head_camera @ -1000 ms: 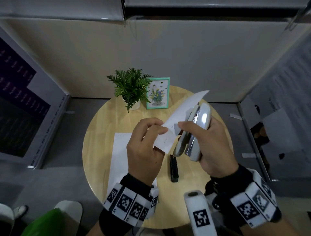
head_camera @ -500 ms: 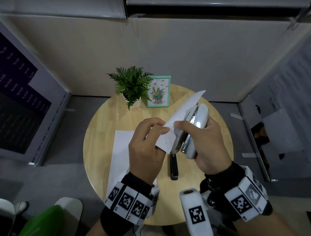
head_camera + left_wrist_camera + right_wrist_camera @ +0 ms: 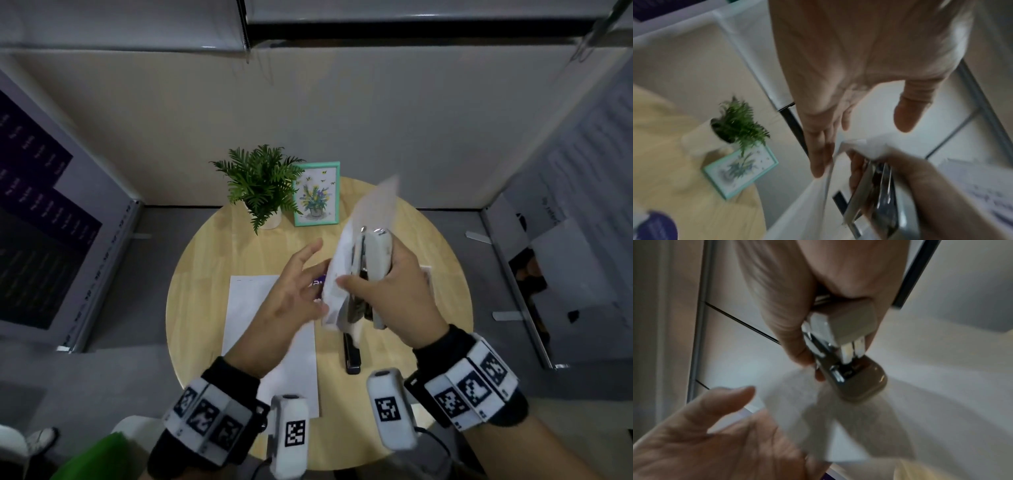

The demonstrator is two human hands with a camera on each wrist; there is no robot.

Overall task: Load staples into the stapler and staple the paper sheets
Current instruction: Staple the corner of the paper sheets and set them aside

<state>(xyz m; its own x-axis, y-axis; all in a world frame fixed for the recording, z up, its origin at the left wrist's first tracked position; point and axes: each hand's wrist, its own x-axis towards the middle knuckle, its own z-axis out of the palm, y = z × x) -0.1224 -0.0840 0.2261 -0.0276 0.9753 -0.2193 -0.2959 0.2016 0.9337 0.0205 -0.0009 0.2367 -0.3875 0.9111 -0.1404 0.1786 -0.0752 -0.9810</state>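
We see the right hand [image 3: 387,294] wrapped around the stapler [image 3: 375,260], held up above the table [image 3: 205,274], nose pointing away from the person. The thumb lies along its left side. The folded paper [image 3: 346,263] stands on edge against the stapler's left side, its far tip blurred. From the right wrist view the paper [image 3: 818,415] hangs below the stapler's nose [image 3: 857,379]; whether it is caught in the mouth we cannot tell.

The left hand [image 3: 294,291] is open, fingers spread and straight, just left of the paper. Its fingertips look to be near or brushing the sheet; contact is unclear through blur. It holds nothing.

On the table: a flat white sheet [image 3: 246,308] under the left forearm, a black bar-shaped object [image 3: 352,356] lying just right of the sheet, below the hands. A purple item [image 3: 317,284] shows between the left fingers, partly hidden.

At the table's far edge, a potted fern [image 3: 260,185] and a teal picture frame [image 3: 317,193] stand side by side, touching or nearly so.
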